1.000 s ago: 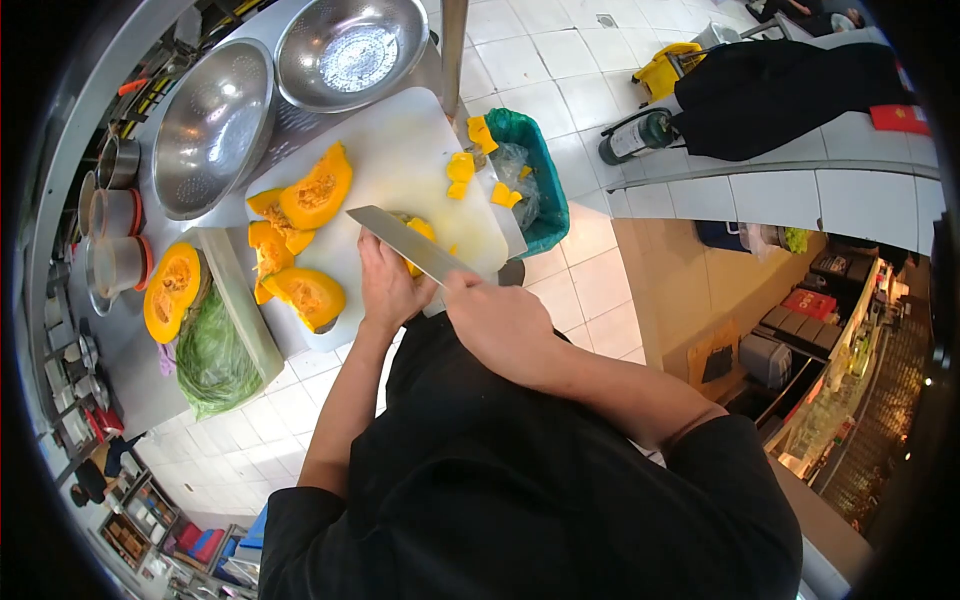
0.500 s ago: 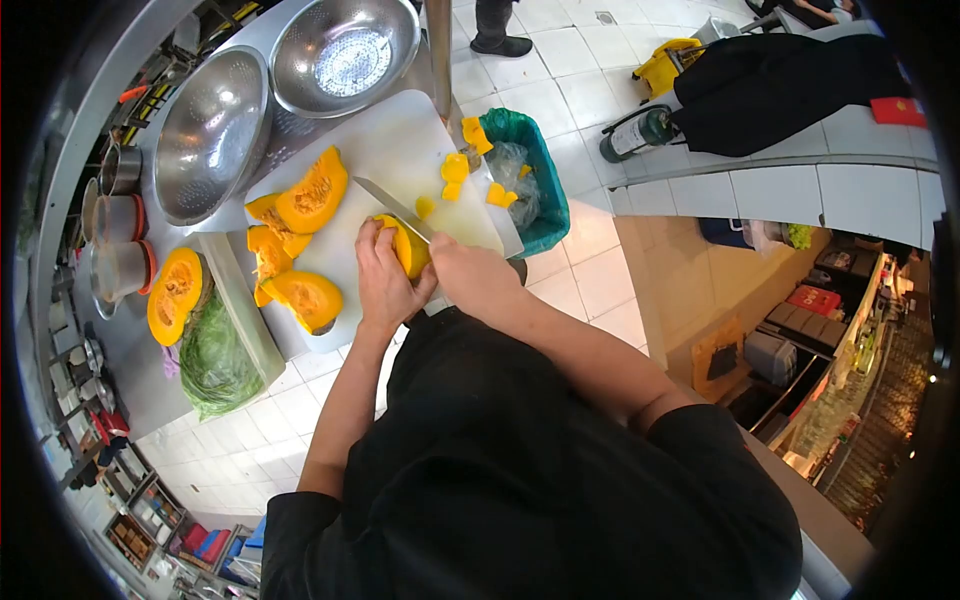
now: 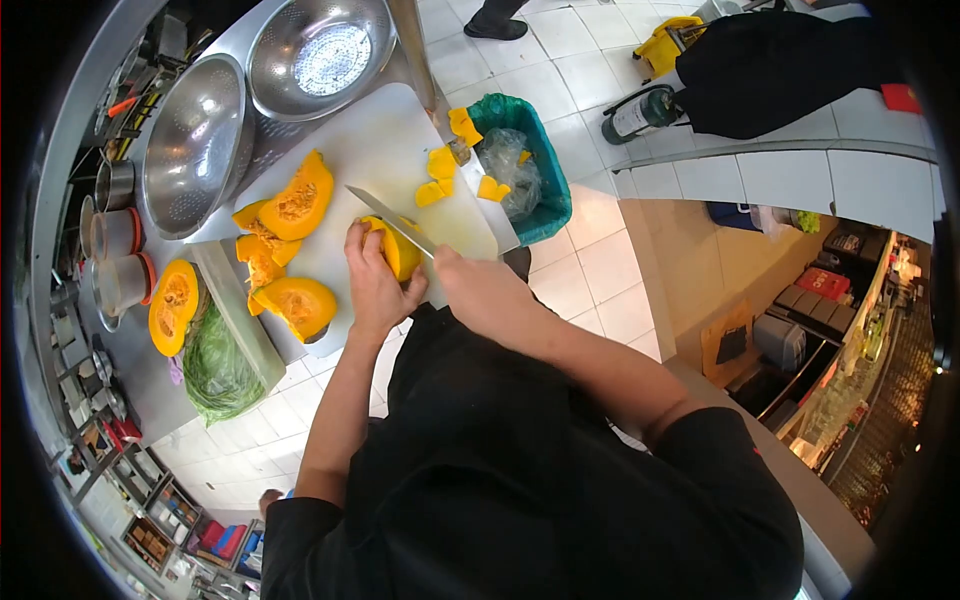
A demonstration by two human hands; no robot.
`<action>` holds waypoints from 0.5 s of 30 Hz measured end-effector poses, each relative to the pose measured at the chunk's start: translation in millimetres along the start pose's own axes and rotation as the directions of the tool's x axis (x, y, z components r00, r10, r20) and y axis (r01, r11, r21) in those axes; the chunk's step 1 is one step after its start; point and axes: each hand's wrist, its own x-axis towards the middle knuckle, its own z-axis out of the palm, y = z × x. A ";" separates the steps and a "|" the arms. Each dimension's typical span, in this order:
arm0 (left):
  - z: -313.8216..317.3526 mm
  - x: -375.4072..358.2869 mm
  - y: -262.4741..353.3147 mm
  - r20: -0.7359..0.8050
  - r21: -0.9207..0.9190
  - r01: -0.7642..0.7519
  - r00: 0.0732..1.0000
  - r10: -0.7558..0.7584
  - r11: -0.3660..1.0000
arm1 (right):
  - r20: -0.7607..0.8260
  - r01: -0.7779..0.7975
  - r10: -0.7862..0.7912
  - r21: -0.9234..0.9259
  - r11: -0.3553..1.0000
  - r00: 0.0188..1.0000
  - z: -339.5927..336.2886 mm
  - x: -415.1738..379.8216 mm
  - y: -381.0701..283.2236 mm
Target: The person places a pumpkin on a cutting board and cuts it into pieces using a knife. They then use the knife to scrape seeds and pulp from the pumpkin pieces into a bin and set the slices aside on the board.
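slicing step, i'd say: my left hand (image 3: pixel 378 288) clamps the pumpkin chunk (image 3: pixel 403 260) on the cutting board (image 3: pixel 370 125); my right hand (image 3: pixel 488 298) is wrapped round the knife (image 3: pixel 391 218), blade against the chunk. next stroke calls for left fingertips kept off the edge. vs half a second ago: loose offcut (image 3: pixel 430 193) has shifted away from the blade, next to the other pieces (image 3: pixel 441 163).

Left hand (image 3: pixel 380 290) curled, right hand (image 3: pixel 484 297) clenched

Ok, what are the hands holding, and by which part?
The right hand holds a kitchen knife by its handle, hidden in the fist. The left hand grips a pumpkin chunk at its left side and near end.
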 end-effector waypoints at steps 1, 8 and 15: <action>0.6 -0.1 0.4 -0.001 0.002 0.000 1.000 0.000 1.000 | -0.001 0.002 -0.002 0.000 1.000 1.000 2.3 4.9 3.1; 3.6 -5.4 -6.0 -0.001 -0.015 -0.035 0.999 0.035 0.999 | -0.046 0.016 -0.014 0.047 0.999 0.999 26.5 36.5 20.3; -4.4 -0.9 -6.5 0.017 -0.075 -0.025 1.000 0.027 0.997 | -0.131 -0.069 0.089 0.154 0.986 0.987 6.6 51.9 59.0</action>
